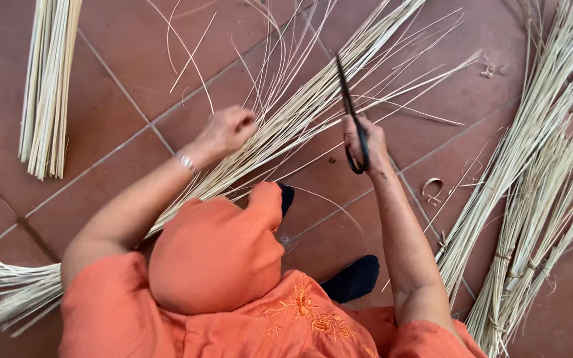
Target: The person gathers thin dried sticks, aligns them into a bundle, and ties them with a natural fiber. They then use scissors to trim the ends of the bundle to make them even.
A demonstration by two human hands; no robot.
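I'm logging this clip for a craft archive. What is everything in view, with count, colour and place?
long cane bundle: one, pale straw, lying diagonally across the floor under both hands
scissors: one pair, black, blades pointing up over the bundle
short cane bundle: one, pale, upper left
tied cane bundles: several, pale, right side
loose strands: a few, pale, top centre
curled shaving: one, tan, right of the scissors
floor tiles: reddish brown
bracelet: one, silver, left wrist
orange clothing: knee and top, bottom centre
dark socks: two
left hand: closed grip on the long cane bundle
right hand: holding the scissors
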